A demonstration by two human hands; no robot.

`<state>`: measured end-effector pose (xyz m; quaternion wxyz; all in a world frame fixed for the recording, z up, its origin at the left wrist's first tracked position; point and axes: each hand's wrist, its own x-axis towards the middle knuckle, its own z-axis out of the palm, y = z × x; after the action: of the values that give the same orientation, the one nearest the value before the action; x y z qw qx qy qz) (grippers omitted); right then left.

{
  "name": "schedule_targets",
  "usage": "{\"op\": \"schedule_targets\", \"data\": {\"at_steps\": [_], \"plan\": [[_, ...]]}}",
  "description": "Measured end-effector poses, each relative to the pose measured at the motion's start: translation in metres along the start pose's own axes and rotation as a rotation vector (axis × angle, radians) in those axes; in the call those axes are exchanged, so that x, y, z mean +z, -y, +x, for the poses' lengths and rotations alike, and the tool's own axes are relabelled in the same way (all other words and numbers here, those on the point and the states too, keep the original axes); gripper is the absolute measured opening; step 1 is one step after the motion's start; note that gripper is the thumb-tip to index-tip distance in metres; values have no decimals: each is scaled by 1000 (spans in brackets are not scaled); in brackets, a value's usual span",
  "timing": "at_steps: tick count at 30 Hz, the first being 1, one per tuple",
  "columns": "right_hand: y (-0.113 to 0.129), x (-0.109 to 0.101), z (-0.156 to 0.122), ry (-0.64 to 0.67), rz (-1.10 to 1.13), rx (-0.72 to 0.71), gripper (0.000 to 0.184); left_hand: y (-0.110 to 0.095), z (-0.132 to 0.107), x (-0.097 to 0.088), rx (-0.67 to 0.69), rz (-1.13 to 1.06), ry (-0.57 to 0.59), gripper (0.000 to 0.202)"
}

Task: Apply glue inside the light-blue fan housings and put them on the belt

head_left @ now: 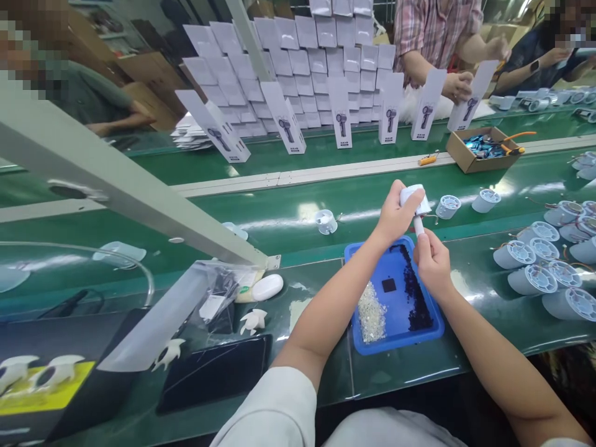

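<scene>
White plastic piece [412,196] clamped in L hand [395,212], R hand [434,259] pinching pale stem [419,226] under it, prob. for steadiness; both over far rim of smooth blue tray [395,343]. Clear grains [371,316] L, dark bits [419,311] R, prob. split vs mixing. Round ribbed-top housings [531,280] far R.

You're at a factory assembly line: long glossy green workbench [503,329], row of tall white printed cardboard boxes [343,115], clustered pale-blue plastic cylinders with loose wires [547,250], co-worker in plaid shirt [431,31] opposite.
</scene>
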<state>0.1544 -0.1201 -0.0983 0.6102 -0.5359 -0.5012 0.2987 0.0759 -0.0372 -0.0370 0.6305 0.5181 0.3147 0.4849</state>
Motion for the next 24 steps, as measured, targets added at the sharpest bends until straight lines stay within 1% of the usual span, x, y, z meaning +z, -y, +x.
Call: {"op": "schedule_targets", "data": {"at_steps": [3, 5, 6, 7, 8, 11, 12, 13, 14, 15, 17, 19, 20, 22, 24], "plan": [[2, -1, 0, -21, -32, -4, 43, -6, 0, -3, -26, -40, 76, 35], [5, -3, 1, -10, -77, -22, 40, -11, 2, -9, -37, -34, 129, 32], [6, -3, 2, 7, -101, -34, 38, -13, 4, -14, -32, -16, 126, 31], [7, -3, 3, 27, -120, -42, 36, -16, 7, -20, -20, 10, 96, 31], [7, -3, 3, 46, -132, -45, 34, -18, 10, -27, -5, 38, 40, 33], [8, -2, 4, 55, -140, -20, 23, -19, 19, -53, 27, 149, -194, 43], [9, -1, 4, 52, -144, -13, 21, -17, 22, -62, 35, 212, -249, 46], [9, 0, 3, 55, -145, -10, 21, -14, 25, -70, 45, 294, -273, 48], [9, 2, 2, 71, -140, -8, 22, -10, 27, -76, 53, 394, -262, 49], [9, 3, 1, 101, -125, -9, 24, -6, 28, -80, 58, 507, -225, 47], [9, 6, 0, 189, -79, -11, 25, 2, 29, -85, 45, 745, -106, 39], [8, 9, -2, 286, -54, -5, 27, 7, 29, -83, -1, 950, 7, 34], [8, 10, -3, 326, -56, -2, 28, 8, 29, -82, -29, 1024, 48, 33], [7, 12, -4, 385, -71, 2, 31, 6, 29, -80, -59, 1094, 95, 35], [6, 13, -5, 425, -78, 2, 32, -1, 29, -82, -42, 1104, 78, 34]]}}
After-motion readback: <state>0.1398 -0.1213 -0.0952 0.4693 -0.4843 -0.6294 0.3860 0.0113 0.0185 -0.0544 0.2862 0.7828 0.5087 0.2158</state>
